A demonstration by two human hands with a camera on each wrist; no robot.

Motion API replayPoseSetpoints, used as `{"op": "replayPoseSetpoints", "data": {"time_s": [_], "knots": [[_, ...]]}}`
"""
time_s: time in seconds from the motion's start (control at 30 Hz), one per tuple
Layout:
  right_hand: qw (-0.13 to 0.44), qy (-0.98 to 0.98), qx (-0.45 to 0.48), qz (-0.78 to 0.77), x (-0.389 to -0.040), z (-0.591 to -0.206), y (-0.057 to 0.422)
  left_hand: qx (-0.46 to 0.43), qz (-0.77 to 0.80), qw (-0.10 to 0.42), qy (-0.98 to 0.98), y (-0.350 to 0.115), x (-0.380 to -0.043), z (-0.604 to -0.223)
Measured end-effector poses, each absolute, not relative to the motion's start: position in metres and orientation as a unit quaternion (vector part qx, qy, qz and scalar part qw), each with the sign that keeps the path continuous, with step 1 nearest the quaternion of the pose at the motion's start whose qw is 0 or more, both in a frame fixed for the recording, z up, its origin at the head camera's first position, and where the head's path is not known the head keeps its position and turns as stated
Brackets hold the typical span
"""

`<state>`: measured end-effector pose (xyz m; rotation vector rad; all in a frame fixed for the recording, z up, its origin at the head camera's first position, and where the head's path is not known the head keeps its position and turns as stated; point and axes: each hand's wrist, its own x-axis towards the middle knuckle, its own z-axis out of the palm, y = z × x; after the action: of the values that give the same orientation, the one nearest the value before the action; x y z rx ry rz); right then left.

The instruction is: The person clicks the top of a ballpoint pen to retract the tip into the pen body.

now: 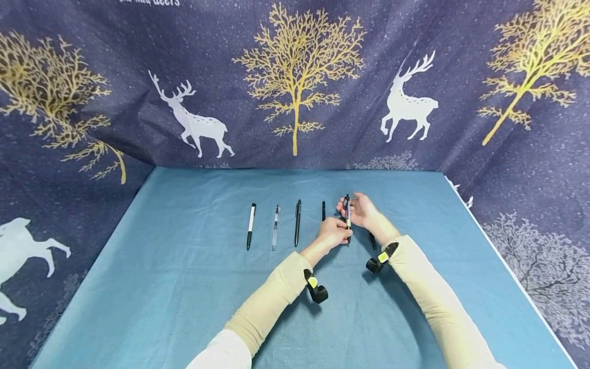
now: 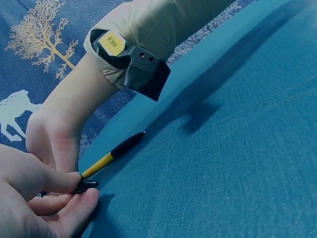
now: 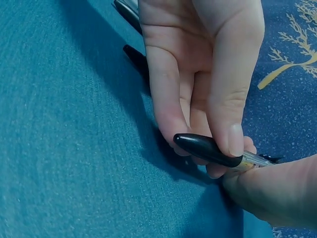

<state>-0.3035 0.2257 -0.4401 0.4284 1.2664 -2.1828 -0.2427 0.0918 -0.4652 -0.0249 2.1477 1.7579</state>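
In the head view my left hand [image 1: 334, 231] pinches a dark-ended pen [image 1: 348, 215] near its lower end, thumb and fingertips together. The right wrist view shows the pen's black tapered grip [image 3: 205, 148] and clear barrel at the left thumb. My right hand [image 1: 364, 211] is beside the pen's upper part, its fingers loosely bent behind it; whether they touch it is hard to tell. Below the right wrist lies a yellow and black pen [image 2: 111, 157], partly hidden in the head view. Just beyond the left hand lies a black pen [image 1: 323, 209], its lower part covered.
To the left, in a spaced row, lie a white and black pen [image 1: 251, 225], a clear pen [image 1: 275, 228] and a black pen with a clip [image 1: 297, 223]. A blue cloth [image 1: 184, 287] covers the table. A patterned dark curtain [image 1: 258, 133] hangs behind.
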Motion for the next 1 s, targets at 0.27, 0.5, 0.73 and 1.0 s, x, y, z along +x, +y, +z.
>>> {"op": "replayPoseSetpoints", "data": {"time_s": [0.27, 0.5, 0.73, 1.0], "knots": [[0.271, 0.51, 0.141, -0.804, -0.303, -0.437, 0.226, -0.018, 0.608, 0.172, 0.775, 0.093, -0.242, -0.464], [0.243, 0.569, 0.151, -0.771, -0.302, -0.435, 0.223, -0.021, 0.595, 0.18, 0.783, 0.091, -0.242, -0.461], [0.198, 0.588, 0.19, -0.761, -0.3, -0.433, 0.216, -0.022, 0.571, 0.175, 0.802, 0.092, -0.242, -0.462], [0.181, 0.62, 0.208, -0.735, -0.298, -0.433, 0.214, -0.007, 0.545, 0.165, 0.822, 0.093, -0.245, -0.464]]}}
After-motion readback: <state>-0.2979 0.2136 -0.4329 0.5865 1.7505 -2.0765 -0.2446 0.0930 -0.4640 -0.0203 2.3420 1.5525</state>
